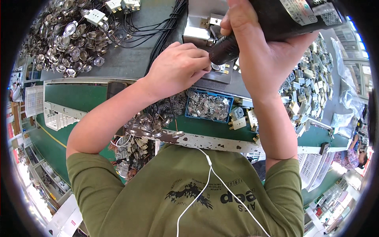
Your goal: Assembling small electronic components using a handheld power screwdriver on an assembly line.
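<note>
My right hand [268,55] is wrapped round a black power tool [276,21], its narrower nose slanting down to the left. Beneath that nose sits a small metal fixture [199,29] with a pale part [216,67] and brass-coloured prongs. Closed and curled, my left hand [179,67] is right beside the tool's tip. Its fingertips hide whatever they pinch, and the tool's working end is also covered.
Round metal parts [71,39] are heaped at the left, near black cables [167,29]. A blue tray [209,106] of small metal pieces lies nearest me. Pale plug-like parts [312,79] are piled at the right. White baskets [316,168] stand below the bench.
</note>
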A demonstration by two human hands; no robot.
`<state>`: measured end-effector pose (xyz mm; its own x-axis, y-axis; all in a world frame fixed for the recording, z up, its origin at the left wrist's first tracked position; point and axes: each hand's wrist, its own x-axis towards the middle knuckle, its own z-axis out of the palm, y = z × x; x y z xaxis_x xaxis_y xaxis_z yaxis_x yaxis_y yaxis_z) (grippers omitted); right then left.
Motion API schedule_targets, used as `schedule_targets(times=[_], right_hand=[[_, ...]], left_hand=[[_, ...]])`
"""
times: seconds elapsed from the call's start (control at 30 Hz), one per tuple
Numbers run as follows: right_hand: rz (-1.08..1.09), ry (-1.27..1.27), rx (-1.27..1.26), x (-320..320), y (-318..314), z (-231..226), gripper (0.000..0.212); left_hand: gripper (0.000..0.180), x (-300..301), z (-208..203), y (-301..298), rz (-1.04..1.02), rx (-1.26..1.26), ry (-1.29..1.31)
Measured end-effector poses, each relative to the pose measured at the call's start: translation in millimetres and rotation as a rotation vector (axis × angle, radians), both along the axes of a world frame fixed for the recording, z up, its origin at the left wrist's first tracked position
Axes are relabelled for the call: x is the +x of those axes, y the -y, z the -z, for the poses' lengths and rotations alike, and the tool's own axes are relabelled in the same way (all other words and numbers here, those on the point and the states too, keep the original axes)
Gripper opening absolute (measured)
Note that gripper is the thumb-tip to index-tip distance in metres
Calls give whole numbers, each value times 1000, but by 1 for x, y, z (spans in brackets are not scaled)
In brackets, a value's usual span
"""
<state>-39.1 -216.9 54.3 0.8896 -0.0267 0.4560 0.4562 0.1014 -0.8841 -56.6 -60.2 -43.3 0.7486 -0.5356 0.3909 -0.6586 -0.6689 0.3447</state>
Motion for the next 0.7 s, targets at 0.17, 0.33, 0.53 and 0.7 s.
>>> schedule_targets(times=[0.17, 0.33, 0.53, 0.7], right_hand=[[-86, 114, 137, 13, -16, 6, 56], [-362, 30, -36, 47, -7, -5, 49], [-258, 84, -84, 34, -8, 2, 49], [-198, 126, -100, 24, -4, 4, 23]], left_hand=[[10, 1, 2, -5, 14, -26, 30], [17, 4, -3, -6, -36, -25, -62], [34, 4, -8, 1, -113, 62, -66], [33, 4, -20, 2, -134, 198, -129]])
